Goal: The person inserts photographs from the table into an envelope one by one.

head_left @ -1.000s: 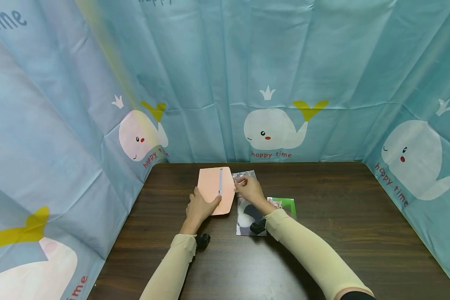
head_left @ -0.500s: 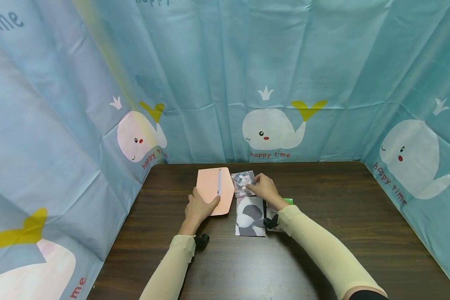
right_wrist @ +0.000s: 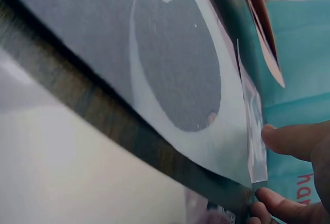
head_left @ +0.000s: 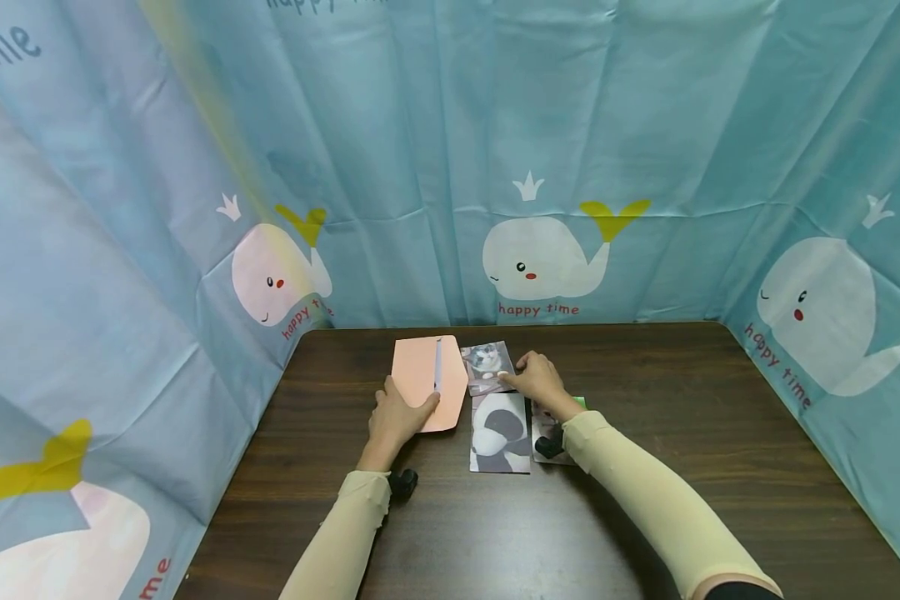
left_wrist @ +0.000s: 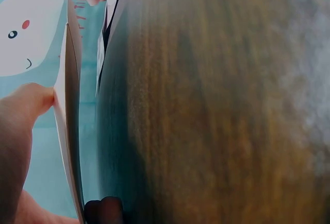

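My left hand (head_left: pixel 396 421) grips the pink envelope (head_left: pixel 416 367) at its lower part, thumb on top and fingertips beneath. A narrow grey-blue strip runs along the envelope's face. In the left wrist view the envelope (left_wrist: pixel 67 105) appears edge-on, raised over the tabletop. My right hand (head_left: pixel 540 382) is at the right edge of a cat photo card (head_left: pixel 486 360). In the right wrist view its thumb (right_wrist: pixel 289 139) meets that card's face, while the other fingertips sit by the corner, apart from the thumb.
Below the cat card lies a grey-and-white picture card (head_left: pixel 501 432). To its right, a card with a green edge (head_left: pixel 540 422) is partly covered by my right wrist. All lie on the dark wooden table (head_left: pixel 450 533). A blue whale-print curtain (head_left: pixel 420 250) hangs behind and at both sides.
My right hand has moved right, away from the envelope's edge, to the right side of the cat card, uncovering the cards beneath. My left hand keeps its hold on the envelope.
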A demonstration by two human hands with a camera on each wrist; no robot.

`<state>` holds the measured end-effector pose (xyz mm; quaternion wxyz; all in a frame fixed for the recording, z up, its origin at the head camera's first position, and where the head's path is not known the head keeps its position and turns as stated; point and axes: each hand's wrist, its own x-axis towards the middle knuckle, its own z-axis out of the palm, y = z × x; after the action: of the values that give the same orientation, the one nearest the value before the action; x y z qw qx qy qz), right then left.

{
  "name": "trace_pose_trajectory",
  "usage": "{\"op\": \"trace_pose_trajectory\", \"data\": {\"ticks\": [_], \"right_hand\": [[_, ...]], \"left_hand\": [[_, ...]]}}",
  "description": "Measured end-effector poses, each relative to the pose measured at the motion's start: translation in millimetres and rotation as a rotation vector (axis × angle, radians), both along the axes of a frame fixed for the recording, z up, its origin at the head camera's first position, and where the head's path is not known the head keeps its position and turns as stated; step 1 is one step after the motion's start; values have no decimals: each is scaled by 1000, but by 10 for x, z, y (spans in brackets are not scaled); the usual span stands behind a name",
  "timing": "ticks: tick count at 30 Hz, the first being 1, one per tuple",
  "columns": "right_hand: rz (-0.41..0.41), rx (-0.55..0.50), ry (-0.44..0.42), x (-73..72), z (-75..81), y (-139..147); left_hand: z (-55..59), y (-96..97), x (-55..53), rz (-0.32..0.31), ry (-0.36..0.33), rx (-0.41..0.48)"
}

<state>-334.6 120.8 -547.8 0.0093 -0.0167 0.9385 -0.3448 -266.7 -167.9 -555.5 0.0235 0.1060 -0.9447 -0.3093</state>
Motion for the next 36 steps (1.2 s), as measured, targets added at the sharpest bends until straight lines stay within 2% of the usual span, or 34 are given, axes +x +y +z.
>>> {"op": "trace_pose_trajectory", "data": {"ticks": [8, 17, 27, 36], "right_hand": [[-26, 84, 20, -27, -7, -88], [-51, 149, 20, 18, 48, -158], [-63, 155, 3, 18, 42, -185], [-58, 117, 6, 21, 27, -175]], "left_hand": [[3, 1, -5, 7, 14, 1], [11, 0, 3, 11, 14, 6], [17, 6, 15, 8, 8, 6], [-14, -3, 2, 3, 5, -6]]}}
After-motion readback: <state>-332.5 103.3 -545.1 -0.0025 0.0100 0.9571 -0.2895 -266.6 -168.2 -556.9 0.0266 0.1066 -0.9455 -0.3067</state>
